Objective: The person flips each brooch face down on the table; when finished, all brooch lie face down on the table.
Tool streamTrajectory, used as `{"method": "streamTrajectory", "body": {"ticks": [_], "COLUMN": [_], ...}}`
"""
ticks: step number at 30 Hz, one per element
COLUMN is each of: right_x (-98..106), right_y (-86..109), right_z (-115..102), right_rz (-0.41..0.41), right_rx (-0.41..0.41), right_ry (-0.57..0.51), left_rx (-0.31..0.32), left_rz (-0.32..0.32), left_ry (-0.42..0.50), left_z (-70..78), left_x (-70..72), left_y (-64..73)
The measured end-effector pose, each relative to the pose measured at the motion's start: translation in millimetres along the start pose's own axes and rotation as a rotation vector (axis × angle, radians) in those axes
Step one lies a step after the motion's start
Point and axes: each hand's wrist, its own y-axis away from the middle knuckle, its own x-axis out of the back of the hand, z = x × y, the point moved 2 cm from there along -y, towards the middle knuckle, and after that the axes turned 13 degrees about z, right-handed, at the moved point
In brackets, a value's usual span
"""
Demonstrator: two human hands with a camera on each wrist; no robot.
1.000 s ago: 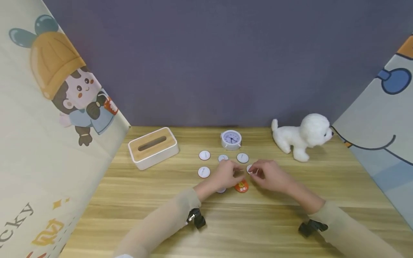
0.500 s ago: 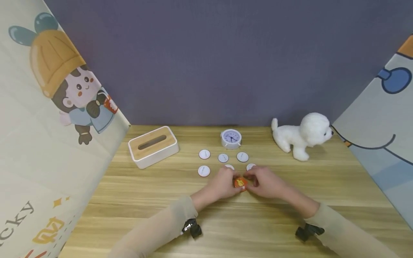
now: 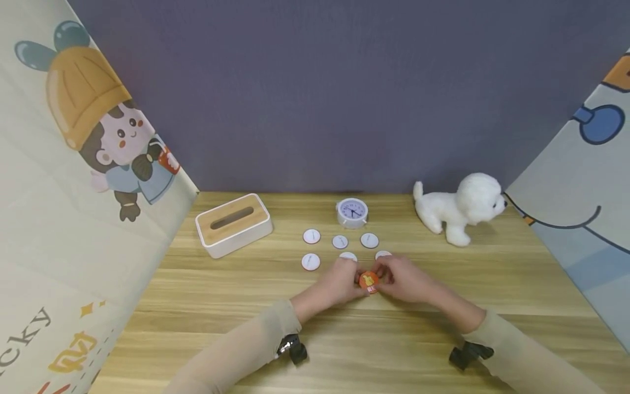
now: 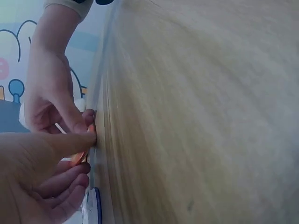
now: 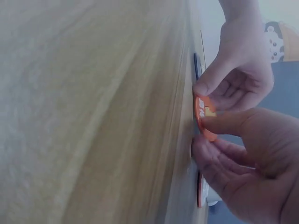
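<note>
Both hands meet at an orange disc (image 3: 369, 280) with a yellow picture and white lettering, close over the wooden table. My left hand (image 3: 332, 282) pinches its left edge, thumb in front. From the other side, my right hand (image 3: 409, 280) holds the right edge between thumb and fingers. In the right wrist view the disc (image 5: 205, 112) stands tilted, with the right thumb pressed on its printed face. Just behind the hands lie two white discs, one (image 3: 348, 256) by the left knuckles and another (image 3: 383, 254) by the right fingers, both partly covered.
More white discs with coloured rims lie farther back, such as a red-rimmed disc (image 3: 311, 236). Behind them stands a white alarm clock (image 3: 352, 213). A tissue box (image 3: 233, 225) sits at left, a white plush dog (image 3: 458, 208) at right. Printed panels flank the table.
My right hand has left the white disc at the back and come down to the orange disc. My left hand has shifted slightly toward me and now grips that disc too.
</note>
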Motion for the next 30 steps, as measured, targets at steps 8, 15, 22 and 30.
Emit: {"method": "streamTrajectory", "body": {"ticks": [8, 15, 22, 30], "right_x": [3.5, 7.1, 11.6, 13.8], "right_y": [-0.1, -2.0, -2.0, -1.8], "right_z": [7.7, 3.9, -1.8, -3.5], "right_rz": [0.108, 0.218, 0.269, 0.303], "right_rx": [-0.084, -0.051, -0.036, 0.013], "right_ry": [-0.121, -0.156, -0.238, -0.286], "left_rx": [0.053, 0.123, 0.131, 0.131], "left_rz": [0.086, 0.181, 0.250, 0.267], "left_ry": [0.186, 0.399, 0.443, 0.448], "left_z": [-9.8, -16.0, -13.5, -11.9], "left_x": [2.3, 3.2, 8.2, 10.1], "left_y": [-2.2, -4.1, -3.4, -3.7]}}
